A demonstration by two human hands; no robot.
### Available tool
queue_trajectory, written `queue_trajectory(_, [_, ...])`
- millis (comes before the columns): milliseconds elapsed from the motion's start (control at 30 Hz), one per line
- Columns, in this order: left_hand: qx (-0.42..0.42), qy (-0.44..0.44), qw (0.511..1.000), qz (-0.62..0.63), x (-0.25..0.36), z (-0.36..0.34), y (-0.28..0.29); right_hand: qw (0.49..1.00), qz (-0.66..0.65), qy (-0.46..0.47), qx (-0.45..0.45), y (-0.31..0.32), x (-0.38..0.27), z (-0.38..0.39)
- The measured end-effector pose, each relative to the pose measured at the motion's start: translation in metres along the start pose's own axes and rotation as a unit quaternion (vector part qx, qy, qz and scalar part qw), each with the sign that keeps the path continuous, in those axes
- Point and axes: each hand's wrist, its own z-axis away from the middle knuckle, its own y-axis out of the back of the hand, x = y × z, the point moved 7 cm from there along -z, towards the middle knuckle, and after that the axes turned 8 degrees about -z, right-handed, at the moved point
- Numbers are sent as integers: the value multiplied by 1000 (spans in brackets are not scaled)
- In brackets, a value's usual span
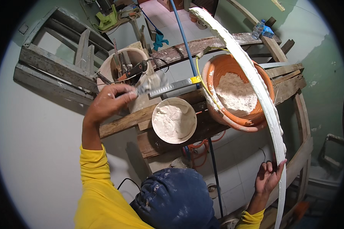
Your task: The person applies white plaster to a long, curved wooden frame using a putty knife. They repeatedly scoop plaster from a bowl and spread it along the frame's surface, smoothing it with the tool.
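My left hand point(109, 100) is raised at the left and pinches the handle of a putty knife point(151, 84), whose blade is smeared by motion. Just below and to the right of it stands a round tub of wet, cream-white plaster point(174, 120), its surface ridged. At the lower right, my right hand point(269, 178) holds the lower part of a long, curved white strip point(258, 82), thumb against it and fingers curled. Lumpy white paste clings to the strip's edges. Its upper part crosses over an orange bucket point(207, 78) with white powder point(236, 93) inside.
Rough wooden planks point(128, 121) carry the tub and the orange bucket. Behind the putty knife are a bucket of tools point(105, 68) and a metal bar with a yellow end point(174, 87). A blue pole point(184, 36) rises between them. A dark blue cap point(176, 198) fills the lower middle.
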Motion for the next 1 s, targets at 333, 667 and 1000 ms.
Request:
queue_trajectory(333, [-296,-60,938,-172,-23,-64,-128,1000,3,-6,-9,-4,2,-6])
queue_trajectory(667, [-327,-67,942,-20,-31,-74,-156,1000,10,-12,-9,4,6,-4])
queue_trajectory(1000, [-263,-14,930,257,-39,-48,-110,1000,10,6,22,4,4,0])
